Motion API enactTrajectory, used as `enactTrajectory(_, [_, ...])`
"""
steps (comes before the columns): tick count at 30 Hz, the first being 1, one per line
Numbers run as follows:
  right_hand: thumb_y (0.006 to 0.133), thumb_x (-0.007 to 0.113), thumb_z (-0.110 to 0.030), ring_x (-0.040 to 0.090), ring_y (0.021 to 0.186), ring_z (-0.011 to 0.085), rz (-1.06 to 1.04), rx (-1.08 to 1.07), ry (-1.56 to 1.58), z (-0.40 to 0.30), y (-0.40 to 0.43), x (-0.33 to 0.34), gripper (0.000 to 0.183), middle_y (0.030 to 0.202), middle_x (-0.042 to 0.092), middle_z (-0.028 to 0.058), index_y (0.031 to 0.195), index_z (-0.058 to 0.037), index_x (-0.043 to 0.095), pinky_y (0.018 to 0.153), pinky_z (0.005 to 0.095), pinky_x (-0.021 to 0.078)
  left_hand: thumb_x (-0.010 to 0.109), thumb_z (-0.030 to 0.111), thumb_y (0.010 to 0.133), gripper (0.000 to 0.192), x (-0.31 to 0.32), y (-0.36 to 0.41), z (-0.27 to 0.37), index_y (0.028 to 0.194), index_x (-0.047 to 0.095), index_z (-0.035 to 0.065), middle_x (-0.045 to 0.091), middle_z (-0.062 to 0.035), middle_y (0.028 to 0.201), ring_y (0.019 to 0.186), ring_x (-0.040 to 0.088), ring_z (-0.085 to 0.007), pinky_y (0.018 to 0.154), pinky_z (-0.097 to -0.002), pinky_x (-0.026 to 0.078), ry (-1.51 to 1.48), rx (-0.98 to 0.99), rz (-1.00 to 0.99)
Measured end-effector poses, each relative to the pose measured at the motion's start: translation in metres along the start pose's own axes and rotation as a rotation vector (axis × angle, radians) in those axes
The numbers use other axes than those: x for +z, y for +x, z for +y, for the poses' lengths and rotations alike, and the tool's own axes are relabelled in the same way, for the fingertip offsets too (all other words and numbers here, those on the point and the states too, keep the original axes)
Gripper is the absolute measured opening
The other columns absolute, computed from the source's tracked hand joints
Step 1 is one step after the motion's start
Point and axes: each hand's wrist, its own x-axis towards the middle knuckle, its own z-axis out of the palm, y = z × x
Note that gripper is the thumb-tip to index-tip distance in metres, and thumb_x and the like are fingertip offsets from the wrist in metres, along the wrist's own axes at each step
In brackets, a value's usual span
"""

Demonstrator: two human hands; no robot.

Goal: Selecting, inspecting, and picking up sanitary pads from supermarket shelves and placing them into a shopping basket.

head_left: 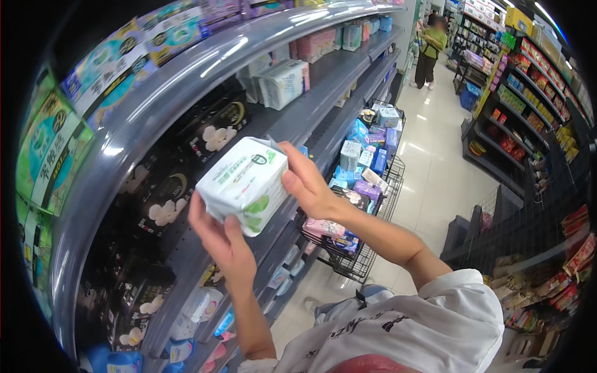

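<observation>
A white soft pack with green leaf prints, apparently sanitary pads, is held between my two hands in front of the shelving. My left hand grips its near lower corner, thumb on the front side. On the opposite end, the fingers and thumb of my right hand pinch the wrapper. The pack is tilted and bears writing. Just behind it, black packs with white flower prints stand in a row on the grey shelf. White packs stand farther along the same shelf.
A black wire cart full of mixed packs stands beside the shelving at my right. Purple and green packs line the upper shelf at left. Down the tiled aisle stands a person in a green top. Snack shelves run opposite.
</observation>
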Motion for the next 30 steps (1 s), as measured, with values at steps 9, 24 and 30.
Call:
enactTrajectory(9, [0.098,0.058,-0.025,0.053,0.088,0.0081,0.147,0.317,0.084,-0.01,-0.101,-0.177,0.025,0.094,0.06,0.004,0.106,-0.0023,0.051,0.078,0.0266,0.045,0.039,0.014,0.104,0.027,0.178,-0.065,0.01,0.127,0.041,-0.0012,0.059,-0.0182,0.113,0.103,0.056,-0.0181,0.089,-0.0324,0.044,-0.105,-0.243,-0.096])
enactTrajectory(24, [0.106,0.041,-0.032,0.05,0.091,0.0067,0.719,0.589,0.055,-0.05,-0.253,-0.415,0.032,0.095,0.056,-0.0021,0.105,-0.0041,0.058,0.085,0.0238,0.0404,0.037,0.021,0.106,0.029,0.449,-0.156,-0.026,0.11,0.055,-0.0017,0.056,-0.0085,0.095,0.09,0.052,-0.0166,0.085,-0.0294,0.042,-0.213,-0.429,-0.697])
enactTrajectory(30, [0.106,0.042,-0.031,0.048,0.086,0.0062,0.932,0.617,-0.038,-0.032,-0.258,-0.441,0.031,0.091,0.055,-0.0022,0.103,-0.0041,0.057,0.08,0.0237,0.0397,0.04,0.022,0.106,0.028,0.508,-0.157,-0.037,0.089,0.047,0.0002,0.042,-0.0042,0.079,0.075,0.04,-0.0138,0.069,-0.0298,0.037,-0.301,-0.43,-0.721])
